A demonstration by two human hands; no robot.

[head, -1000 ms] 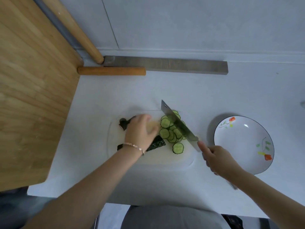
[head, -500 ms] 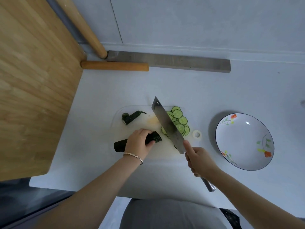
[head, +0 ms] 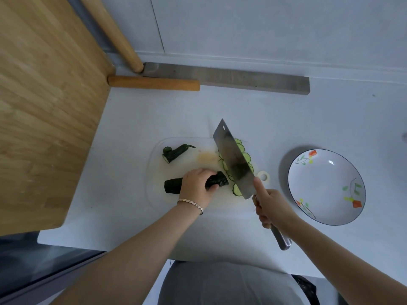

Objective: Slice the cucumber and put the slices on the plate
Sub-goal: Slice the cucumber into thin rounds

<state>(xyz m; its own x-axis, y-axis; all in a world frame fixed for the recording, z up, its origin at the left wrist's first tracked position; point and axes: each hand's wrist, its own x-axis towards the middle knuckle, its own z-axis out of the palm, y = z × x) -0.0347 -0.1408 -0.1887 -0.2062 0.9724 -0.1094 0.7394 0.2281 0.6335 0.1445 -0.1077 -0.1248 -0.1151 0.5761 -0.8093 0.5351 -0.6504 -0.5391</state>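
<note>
Two hands are busy on a white counter [head: 220,111]. Far left, a big wooden board [head: 44,106] covers that whole side, and its right edge runs down toward the counter's front edge. At the back a rolling pin [head: 154,83] lies beside a grey bar [head: 253,81] along the wall, with a wide bare stretch of counter in front of them. The clear cutting board [head: 154,194] sits near the front edge with only a narrow strip to spare. A cut-off stem end [head: 174,153] lies in its back left corner. The cucumber [head: 171,186] lies across the board's near half, and the left hand [head: 197,186] grips its middle with curled fingers, so both ends poke out. Just right of the cut end are the slices [head: 245,156], overlapping in a row, all on the board and partly hidden behind the cleaver [head: 233,161]. The blade is tilted, tip pointing away; can't tell if its edge touches the board. The right hand [head: 268,208] is wrapped around the handle, index finger stretched onto the blade, and the handle's butt sticks out toward the front edge. The flowered plate [head: 326,188] sits apart on the right.
</note>
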